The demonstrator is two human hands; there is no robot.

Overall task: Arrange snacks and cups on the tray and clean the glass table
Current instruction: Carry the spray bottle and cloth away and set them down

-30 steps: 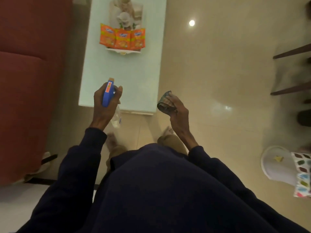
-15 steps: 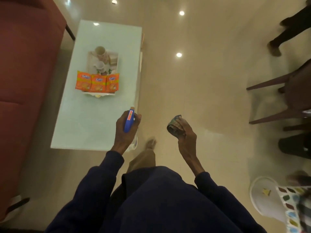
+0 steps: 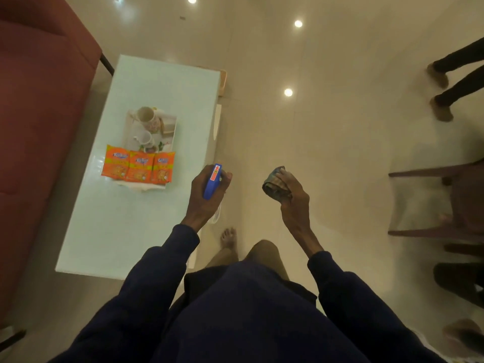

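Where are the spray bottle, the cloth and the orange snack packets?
spray bottle (image 3: 212,182), head view, on its blue trigger head.
cloth (image 3: 273,184), head view, on the bunched folds.
orange snack packets (image 3: 138,166), head view, on the middle packet's front.

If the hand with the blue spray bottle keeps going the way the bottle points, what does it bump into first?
Probably nothing. The left hand holds the spray bottle pointing up the picture, past the glass table edge. Only bare floor shows ahead, though depth is hard to judge.
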